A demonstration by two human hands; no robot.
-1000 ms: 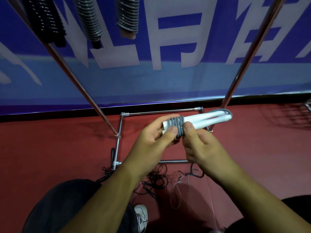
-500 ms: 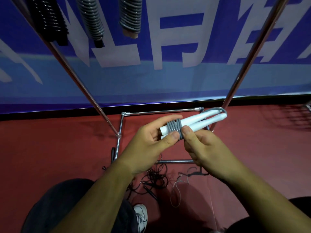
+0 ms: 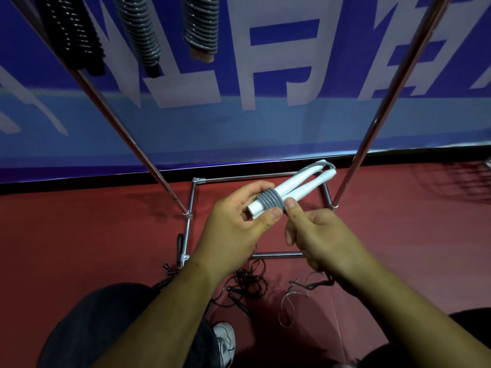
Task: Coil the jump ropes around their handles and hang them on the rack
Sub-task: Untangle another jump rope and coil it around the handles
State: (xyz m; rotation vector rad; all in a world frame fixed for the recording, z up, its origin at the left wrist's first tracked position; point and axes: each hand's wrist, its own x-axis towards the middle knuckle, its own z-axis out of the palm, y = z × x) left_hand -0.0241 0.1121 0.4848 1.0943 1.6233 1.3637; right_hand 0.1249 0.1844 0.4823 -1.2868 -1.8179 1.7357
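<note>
White handles (image 3: 292, 185) tilted steeper; right hand (image 3: 318, 240) drawn back beside grey coil (image 3: 271, 201).

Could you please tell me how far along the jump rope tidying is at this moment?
Done: three coiled ropes look hung on the rack. In hand: the left hand grips the white handles, the right hand pinches the grey rope, wound a few turns round them. Left: finish this coil, hang it, then the loose ropes on the floor.
</note>
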